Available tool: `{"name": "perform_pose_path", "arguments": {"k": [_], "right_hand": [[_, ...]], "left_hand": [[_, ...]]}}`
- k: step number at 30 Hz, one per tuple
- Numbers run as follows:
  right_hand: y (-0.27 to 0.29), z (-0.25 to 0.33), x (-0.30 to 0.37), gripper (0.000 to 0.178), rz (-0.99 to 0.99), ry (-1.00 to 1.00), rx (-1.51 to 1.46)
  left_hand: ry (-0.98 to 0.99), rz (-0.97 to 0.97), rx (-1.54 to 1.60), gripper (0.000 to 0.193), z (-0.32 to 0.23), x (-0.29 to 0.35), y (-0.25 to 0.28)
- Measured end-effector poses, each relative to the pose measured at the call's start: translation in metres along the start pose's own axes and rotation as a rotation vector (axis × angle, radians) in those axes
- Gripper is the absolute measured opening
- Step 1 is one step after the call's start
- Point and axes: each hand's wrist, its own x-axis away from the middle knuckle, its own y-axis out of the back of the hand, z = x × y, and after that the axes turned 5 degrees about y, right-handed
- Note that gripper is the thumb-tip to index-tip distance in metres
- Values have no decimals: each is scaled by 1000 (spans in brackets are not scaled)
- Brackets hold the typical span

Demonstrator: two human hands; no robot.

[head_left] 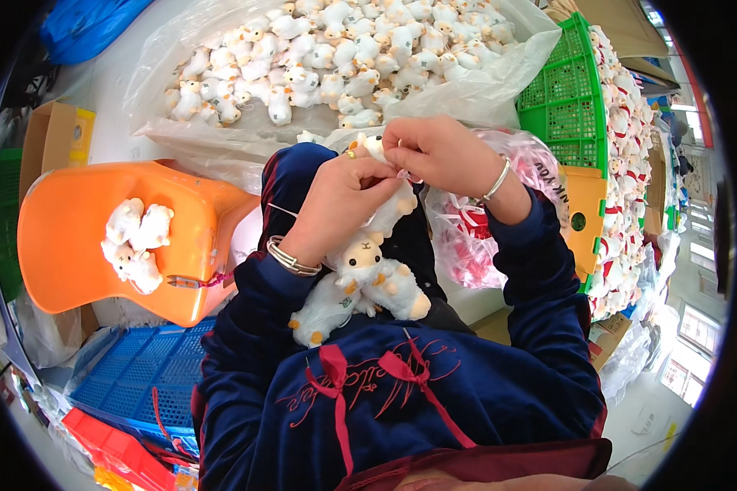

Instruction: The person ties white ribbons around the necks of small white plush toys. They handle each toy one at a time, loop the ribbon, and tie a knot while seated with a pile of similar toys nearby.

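Mid-piece, judging by both hands. In work: one white plush sheep (372,146), face up between left hand (336,192) and right hand (446,155), above the lap. Not let go, so probably unfinished. Just below, on the lap: more plush sheep (365,257); can't tell if done or waiting. Same for small cluster (127,221) on orange chair (61,245), beside thread snips (184,282). Likely left: big heap of plush sheep (336,65) in clear plastic sheeting (495,90) on white worktop (110,127). Possibly done: red-trimmed plush toys (620,168) stacked by green crate (561,114). Red and pink pieces in clear bag (467,233), near right forearm.

Fingers: left thumb and forefinger closed, pinched on the sheep below its head. Right ones also pinched, just beside, at the head. Exact contact partly hidden by knuckles.
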Motion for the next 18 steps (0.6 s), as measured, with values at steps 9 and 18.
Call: {"name": "perform_pose_path", "arguments": {"k": [9,18], "right_hand": [[-27,4,10,10,-164,142,346],[-25,-34,16,8,-96,234,-274]], "left_hand": [[17,-106,-60,20,-1,-4,-4],[46,-11,89,23,15,-3,7]]}}
